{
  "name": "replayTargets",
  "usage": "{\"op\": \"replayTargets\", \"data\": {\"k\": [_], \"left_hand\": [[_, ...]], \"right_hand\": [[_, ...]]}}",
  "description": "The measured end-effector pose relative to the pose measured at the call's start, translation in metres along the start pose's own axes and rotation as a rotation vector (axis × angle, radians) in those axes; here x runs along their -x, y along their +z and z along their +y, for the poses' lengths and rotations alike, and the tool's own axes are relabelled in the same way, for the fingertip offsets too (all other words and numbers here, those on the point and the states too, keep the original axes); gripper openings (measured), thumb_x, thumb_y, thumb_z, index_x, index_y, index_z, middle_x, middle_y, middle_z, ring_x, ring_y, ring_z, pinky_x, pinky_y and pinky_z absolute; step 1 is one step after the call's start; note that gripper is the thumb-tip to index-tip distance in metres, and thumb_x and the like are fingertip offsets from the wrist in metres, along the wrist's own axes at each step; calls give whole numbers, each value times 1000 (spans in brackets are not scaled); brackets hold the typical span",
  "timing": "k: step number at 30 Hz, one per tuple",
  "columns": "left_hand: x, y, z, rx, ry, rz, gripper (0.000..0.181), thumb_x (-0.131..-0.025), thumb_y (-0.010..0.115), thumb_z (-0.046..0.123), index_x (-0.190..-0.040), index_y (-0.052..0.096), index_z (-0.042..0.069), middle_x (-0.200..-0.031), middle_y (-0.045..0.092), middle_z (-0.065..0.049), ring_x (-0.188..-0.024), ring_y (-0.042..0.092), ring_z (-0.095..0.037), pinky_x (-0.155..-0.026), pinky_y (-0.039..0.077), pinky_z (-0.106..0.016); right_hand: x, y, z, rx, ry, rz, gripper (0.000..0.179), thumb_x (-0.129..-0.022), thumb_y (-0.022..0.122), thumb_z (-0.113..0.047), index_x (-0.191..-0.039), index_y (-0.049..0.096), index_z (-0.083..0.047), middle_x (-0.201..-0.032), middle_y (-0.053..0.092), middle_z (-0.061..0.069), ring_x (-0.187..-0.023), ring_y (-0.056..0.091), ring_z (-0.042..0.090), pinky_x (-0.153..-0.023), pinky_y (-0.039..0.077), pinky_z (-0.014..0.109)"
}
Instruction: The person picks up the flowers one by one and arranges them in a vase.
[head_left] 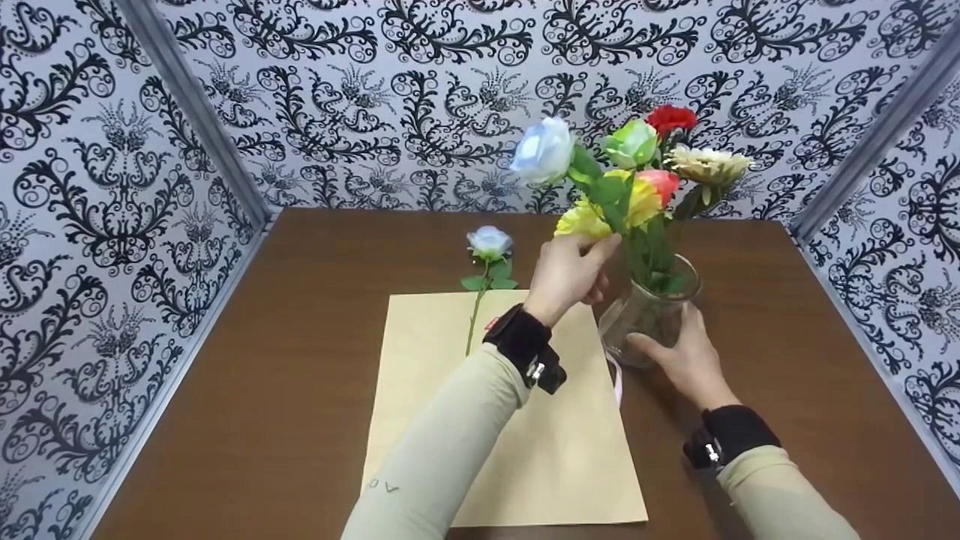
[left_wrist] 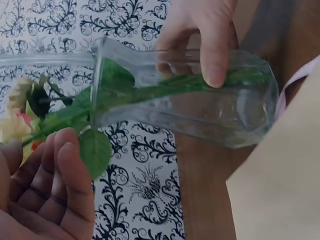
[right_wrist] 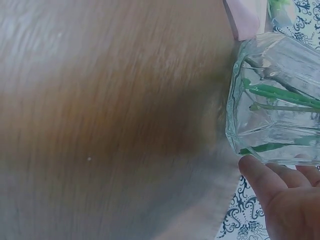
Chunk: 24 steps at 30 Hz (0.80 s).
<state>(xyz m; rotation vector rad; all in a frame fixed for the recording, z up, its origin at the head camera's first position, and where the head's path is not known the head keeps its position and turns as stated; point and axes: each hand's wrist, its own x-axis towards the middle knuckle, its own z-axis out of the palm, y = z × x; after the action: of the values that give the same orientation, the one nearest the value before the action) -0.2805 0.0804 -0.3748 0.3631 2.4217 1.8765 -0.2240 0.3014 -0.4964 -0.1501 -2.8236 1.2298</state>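
A clear glass vase (head_left: 626, 330) stands on the right side of the table with several artificial flowers in it. My right hand (head_left: 694, 358) grips its lower body, thumb at the front. At the flowers, my left hand (head_left: 566, 274) pinches a green stem (left_wrist: 31, 138) above the rim. Over this hand rises a pale blue rose (head_left: 544, 150). Around it are a light green rose (head_left: 631, 144), a red flower (head_left: 671, 118), a cream daisy-like flower (head_left: 709, 165) and yellow blooms (head_left: 581, 219). Green stems (right_wrist: 285, 93) show through the glass in the right wrist view.
A sheet of tan paper (head_left: 555, 457) covers the table's middle. Another pale blue rose (head_left: 490, 244) lies with its stem across the paper's upper edge. Pink ribbon (head_left: 617, 382) runs beside the paper, below the vase. Patterned panels (head_left: 450, 97) enclose the brown table (head_left: 225, 390).
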Motion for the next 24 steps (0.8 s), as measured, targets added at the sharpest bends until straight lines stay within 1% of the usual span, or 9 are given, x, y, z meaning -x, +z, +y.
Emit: {"op": "replayTargets", "data": {"k": [3,5,7,10,12,17,21,24], "left_hand": [[1,-4,-5,-2,-11,-6,43,-100,66,43,-82,70,3,-63,68,-16,-41,60,-16,-45,57,-35],[1,-6,-9,1,-8,-12,42,-100,66,40,-75,69,6,-62,68,-15,-41,61,-16,-45,56,-34],[1,-9,-13,12,-10,-24,39,-101,66,35,-71,68,9,-62,69,-14,-42,62,-16,-45,57,-34],[2,-14,-18,28,-17,-52,34,-101,65,27,-72,68,9,-62,69,-13,-43,63,-17,-47,58,-35],[4,-19,-21,33,-20,-73,30,-102,65,23,-77,70,8,-64,70,-13,-44,63,-18,-48,58,-36],[8,-33,-31,32,-38,-106,21,-102,64,19,-86,72,7,-64,67,-10,-46,63,-18,-49,59,-36],[10,-46,-42,14,-73,-90,22,-103,63,19,-86,68,6,-60,62,-7,-46,62,-17,-49,59,-35],[11,-56,-52,-38,-101,-59,24,-103,61,21,-86,66,6,-59,60,-6,-46,62,-15,-49,58,-34]], "right_hand": [[0,0,0,10,-11,6,122,-86,74,-61,-161,1,1,-164,14,31,-148,23,53,-115,26,68],[1,0,0,9,-20,11,120,-86,75,-60,-161,2,1,-164,16,31,-148,24,53,-115,26,68],[1,0,0,9,-26,16,119,-86,75,-59,-161,4,0,-162,19,31,-148,25,53,-114,27,68],[0,1,0,5,-28,22,118,-86,76,-58,-161,6,1,-161,22,31,-147,27,53,-114,27,68],[0,1,-1,4,-26,20,119,-86,76,-59,-160,6,1,-161,22,31,-146,27,53,-114,28,68],[0,1,0,0,-28,22,118,-86,77,-57,-161,6,1,-162,21,31,-147,27,53,-114,27,69],[0,1,0,4,-39,33,117,-86,77,-56,-160,7,2,-161,22,31,-147,27,54,-114,26,69],[0,1,0,5,-46,38,117,-86,77,-55,-160,8,3,-161,22,32,-146,27,54,-114,27,69]]}}
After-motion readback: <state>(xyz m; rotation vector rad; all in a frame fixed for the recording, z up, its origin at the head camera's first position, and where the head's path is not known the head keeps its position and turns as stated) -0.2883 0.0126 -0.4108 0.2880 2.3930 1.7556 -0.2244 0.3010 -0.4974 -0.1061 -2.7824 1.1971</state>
